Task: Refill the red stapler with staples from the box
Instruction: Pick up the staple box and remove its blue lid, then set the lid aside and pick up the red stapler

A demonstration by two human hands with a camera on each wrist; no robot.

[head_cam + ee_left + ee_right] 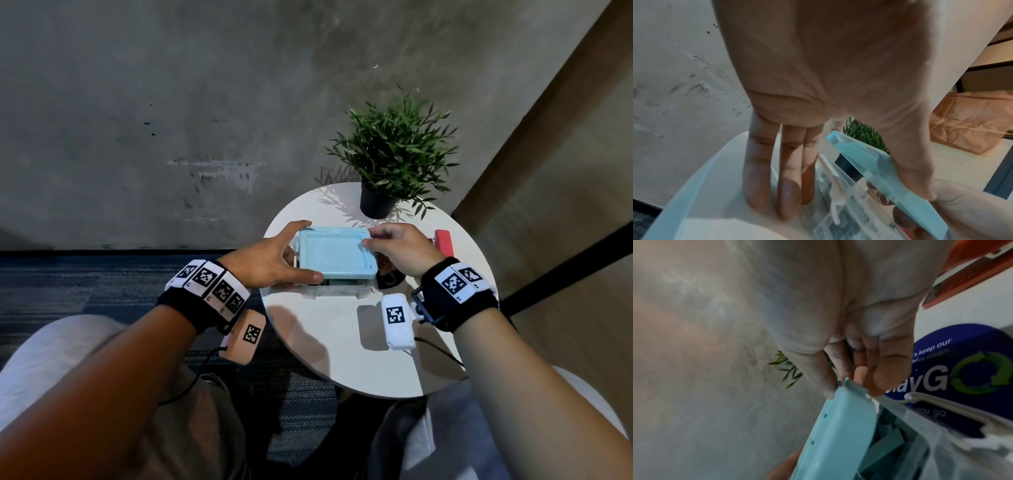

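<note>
Box (pixel 337 291) of clear plastic; both hands' fingers (pixel 298 226) grip its smooth, rectangular blue lid (pixel 334 253).

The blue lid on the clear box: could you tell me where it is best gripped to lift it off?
Grip the blue lid by its two short side edges, one hand from each side, as the left hand and right hand already do. Its raised rim overhangs the clear box, giving fingertips an edge to pinch. The wrist views show it already tilted up, so lifting straight up should probably free it.
</note>
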